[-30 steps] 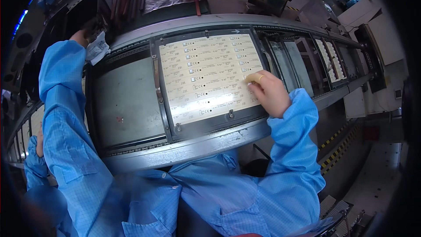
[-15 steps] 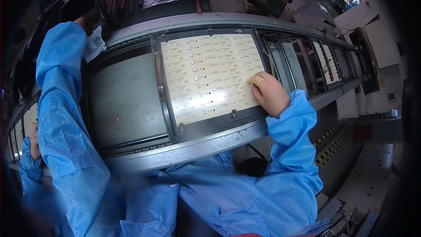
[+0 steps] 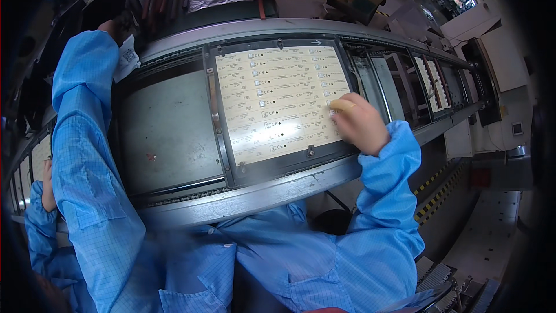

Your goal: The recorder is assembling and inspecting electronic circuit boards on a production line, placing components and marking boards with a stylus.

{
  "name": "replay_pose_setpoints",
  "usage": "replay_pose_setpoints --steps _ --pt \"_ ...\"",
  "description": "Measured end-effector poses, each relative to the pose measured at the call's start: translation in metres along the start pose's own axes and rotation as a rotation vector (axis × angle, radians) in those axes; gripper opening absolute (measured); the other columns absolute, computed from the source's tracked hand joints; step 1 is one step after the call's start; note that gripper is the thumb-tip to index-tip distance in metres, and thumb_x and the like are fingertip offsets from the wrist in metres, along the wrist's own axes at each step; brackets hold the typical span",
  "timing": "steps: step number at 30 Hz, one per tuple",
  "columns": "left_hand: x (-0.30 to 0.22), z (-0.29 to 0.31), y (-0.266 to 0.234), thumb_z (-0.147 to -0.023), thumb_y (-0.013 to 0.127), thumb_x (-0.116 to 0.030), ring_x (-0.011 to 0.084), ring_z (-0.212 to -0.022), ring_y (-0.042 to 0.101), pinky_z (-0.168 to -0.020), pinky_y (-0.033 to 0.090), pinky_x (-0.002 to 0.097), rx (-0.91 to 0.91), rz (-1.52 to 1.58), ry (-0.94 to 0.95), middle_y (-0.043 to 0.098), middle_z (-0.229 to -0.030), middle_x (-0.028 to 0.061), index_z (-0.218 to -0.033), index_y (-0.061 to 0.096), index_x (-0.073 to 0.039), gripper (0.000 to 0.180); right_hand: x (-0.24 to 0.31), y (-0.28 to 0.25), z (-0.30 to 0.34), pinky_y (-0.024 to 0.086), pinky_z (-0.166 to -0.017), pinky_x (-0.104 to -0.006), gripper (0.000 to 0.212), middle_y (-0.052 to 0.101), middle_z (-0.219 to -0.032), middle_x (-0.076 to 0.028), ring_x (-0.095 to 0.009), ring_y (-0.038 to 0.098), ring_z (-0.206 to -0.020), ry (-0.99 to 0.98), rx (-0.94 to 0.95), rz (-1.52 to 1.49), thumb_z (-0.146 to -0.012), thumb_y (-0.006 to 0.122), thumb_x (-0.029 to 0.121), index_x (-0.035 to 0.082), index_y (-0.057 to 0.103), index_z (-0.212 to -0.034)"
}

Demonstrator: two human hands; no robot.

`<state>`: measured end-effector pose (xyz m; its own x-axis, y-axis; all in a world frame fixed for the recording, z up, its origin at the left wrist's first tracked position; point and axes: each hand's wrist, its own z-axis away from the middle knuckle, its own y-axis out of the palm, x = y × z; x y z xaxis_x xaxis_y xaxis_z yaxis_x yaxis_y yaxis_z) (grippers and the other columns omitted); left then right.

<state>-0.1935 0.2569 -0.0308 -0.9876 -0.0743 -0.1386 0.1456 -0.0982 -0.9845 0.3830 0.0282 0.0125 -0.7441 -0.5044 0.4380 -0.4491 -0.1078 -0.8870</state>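
At the far left, from my remote seat, I see a co-worker's hand point(image 3: 48, 188) by another line. Next comes the person's left hand point(image 3: 109, 28), reaching past the far edge of the conveyor point(image 3: 243, 200) near its left end. Its fingers are lost in the dark there, so I cannot tell how far apart they are or whether they hold anything. A crumpled white paper point(image 3: 126, 61) lies just beside that hand.

Moving right, I see a flat grey plate point(image 3: 174, 133) between the rails, then a black frame point(image 3: 272, 166) with the cream board point(image 3: 249, 123) lying in it, between the conveyor's far and near edges.

On the board's left column, the upper spots look to carry small pale pieces point(image 3: 262, 104); the lowest four show only printed outlines point(image 3: 270, 135). The right column looks filled down to the hand, so I judge it past halfway, with the lower rows left.

The right hand point(image 3: 360, 124) is over the board's right edge, a yellowish cover point(image 3: 343, 105) on one finger. Thumb and finger curl close together, but blur keeps me from telling whether they pinch a piece. Toward the conveyor's right end sits another loaded frame point(image 3: 424, 75).
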Motion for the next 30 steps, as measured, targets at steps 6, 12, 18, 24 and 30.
replay_pose_setpoints --steps 6,12,18,24,30 --pt "-0.035 0.029 -0.037 -0.079 0.063 -0.024 0.0264 -0.092 0.063 -0.078 0.047 0.0364 -0.085 -0.16 -0.111 0.066 -0.097 0.0142 -0.097 0.066 -0.006 0.026 0.005 -0.022 0.012 0.048 -0.066 -0.0266 0.018 0.059 -0.09 -0.011 -0.02 0.06 -0.074 0.072 -0.201 -0.04 -0.076 0.063 -0.002 -0.001 0.062 -0.094" --pt "-0.003 0.055 -0.112 -0.083 0.06 -0.023 0.0113 -0.076 0.055 -0.072 0.043 0.024 -0.356 0.748 0.004 0.063 -0.084 0.0012 -0.103 0.065 -0.004 0.028 0.005 -0.032 0.016 0.049 -0.072 -0.0254 0.017 0.06 -0.093 -0.011 -0.02 0.06 -0.081 0.136 -0.282 -0.046 -0.078 0.06 -0.004 -0.003 0.062 -0.095" --pt "-0.228 0.173 -0.077 -0.078 0.061 -0.006 0.0165 -0.072 0.061 -0.067 0.049 0.0268 -0.294 0.504 0.44 0.065 -0.083 0.0108 -0.096 0.066 -0.003 0.018 0.017 -0.028 0.015 0.049 -0.071 -0.0257 0.017 0.061 -0.092 -0.011 -0.019 0.06 -0.08 0.131 -0.308 -0.097 -0.078 0.06 -0.003 -0.003 0.062 -0.095" --pt "-0.339 0.234 0.034 -0.076 0.054 -0.005 0.0361 -0.082 0.059 -0.077 0.048 0.0406 0.076 0.442 0.728 0.06 -0.085 0.02 -0.086 0.06 -0.001 0.013 0.024 -0.005 0.005 0.048 -0.068 -0.0261 0.016 0.06 -0.089 -0.012 -0.02 0.06 -0.076 0.006 -0.252 -0.149 -0.078 0.061 -0.002 -0.003 0.061 -0.093" --pt "-0.332 0.24 0.053 -0.076 0.057 -0.006 0.0357 -0.096 0.055 -0.085 0.046 0.0375 0.17 0.517 0.905 0.053 -0.109 0.0202 -0.099 0.058 0.002 0.025 0.018 0.015 0.01 0.049 -0.067 -0.0259 0.022 0.057 -0.085 -0.009 -0.018 0.06 -0.075 0.099 0.062 -0.142 -0.078 0.063 0.004 0.0 0.06 -0.1"
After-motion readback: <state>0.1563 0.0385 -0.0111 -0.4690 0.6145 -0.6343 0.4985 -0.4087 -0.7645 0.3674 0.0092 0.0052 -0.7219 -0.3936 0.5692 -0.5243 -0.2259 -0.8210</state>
